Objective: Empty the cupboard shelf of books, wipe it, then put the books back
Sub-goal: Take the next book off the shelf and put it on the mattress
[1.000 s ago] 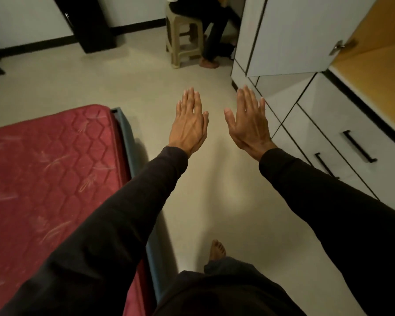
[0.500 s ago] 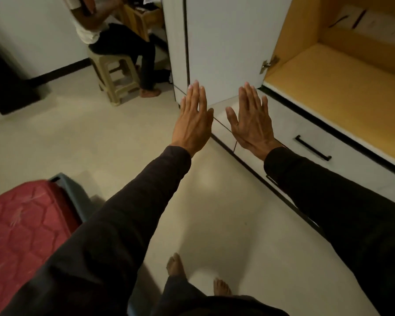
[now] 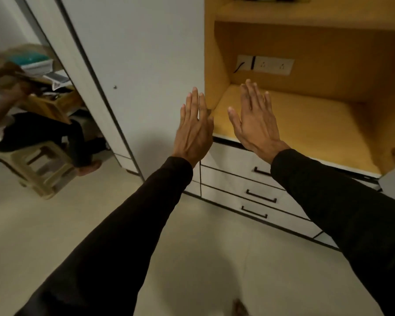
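Shelf point(image 3: 294, 119) lies ahead-right, long axis left-right, no books visible. Right hand point(image 3: 257, 123) nearer its front edge; left hand point(image 3: 195, 128) at the door. Both flat, holding nothing.

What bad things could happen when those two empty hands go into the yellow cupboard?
1. The open door stands right beside the left hand, so a swing of the arm could knock it.
2. A black cable hangs from the socket panel on the back wall; wiping the shelf there could snag it.
3. The drawer handles stick out below, where knees might bump them.
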Demonstrator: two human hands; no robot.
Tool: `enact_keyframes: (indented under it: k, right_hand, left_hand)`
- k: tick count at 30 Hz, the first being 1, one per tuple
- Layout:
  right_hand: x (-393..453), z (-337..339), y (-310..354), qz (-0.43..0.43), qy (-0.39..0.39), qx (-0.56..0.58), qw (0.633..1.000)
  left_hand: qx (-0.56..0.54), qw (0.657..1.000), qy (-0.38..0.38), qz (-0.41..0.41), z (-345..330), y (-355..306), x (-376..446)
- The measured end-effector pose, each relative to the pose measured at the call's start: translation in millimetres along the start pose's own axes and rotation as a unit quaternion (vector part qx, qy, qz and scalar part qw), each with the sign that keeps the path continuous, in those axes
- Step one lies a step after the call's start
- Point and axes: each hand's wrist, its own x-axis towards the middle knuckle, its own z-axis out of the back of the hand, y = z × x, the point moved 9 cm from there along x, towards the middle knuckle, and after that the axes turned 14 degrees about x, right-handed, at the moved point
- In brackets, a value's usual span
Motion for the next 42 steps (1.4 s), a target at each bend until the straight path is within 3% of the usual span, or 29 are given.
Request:
enact_keyframes:
  k: [15, 32, 42]
  right_hand:
    - [169.2, 58.5, -123.5, 0.029, -0.07, -0.042, 0.996]
    - [356.3, 79.4, -183.1, 0.026, -0.171, -0.098, 0.98]
    - [441.8, 99.1, -246.3, 0.019, -0.154, -0.122, 0.98]
  left_hand:
    - [-0.011, 0.996, -0.071, -0.054, -37.9, -62.4, 222.4]
    - [-0.044, 0.984, -0.119, -0.128, -53.2, -65.7, 451.5]
    - [-0.024, 0.982, -0.105, -0.154, -82.9, -95.6, 549.5]
